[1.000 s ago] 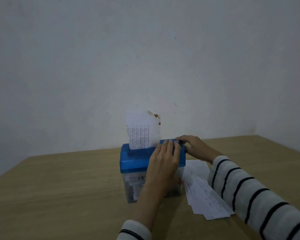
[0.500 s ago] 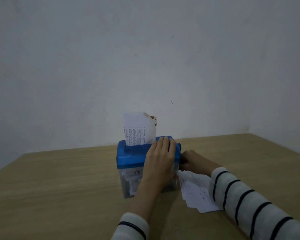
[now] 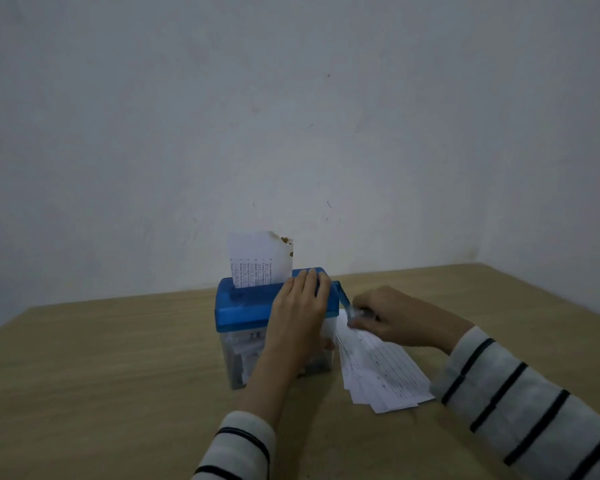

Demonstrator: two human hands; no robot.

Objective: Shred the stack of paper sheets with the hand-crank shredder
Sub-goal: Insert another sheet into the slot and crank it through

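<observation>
A small hand-crank shredder (image 3: 243,306) with a blue lid and a clear bin stands on the wooden table. A printed sheet of paper (image 3: 257,259) sticks upright out of its slot, its top right corner torn and stained. My left hand (image 3: 300,306) lies flat on the lid's right half, pressing it down. My right hand (image 3: 392,318) grips the clear knob of the blue crank (image 3: 345,301) at the shredder's right side, low and toward me. A fanned stack of printed sheets (image 3: 381,372) lies on the table under my right hand.
Shredded strips (image 3: 246,351) show through the clear bin. The wooden table (image 3: 101,368) meets a plain pale wall behind and at the right, forming a corner at the far right.
My right hand has swung the crank from the top of its turn down and toward me. The sheet has sunk a little into the slot. My left hand stays on the lid.
</observation>
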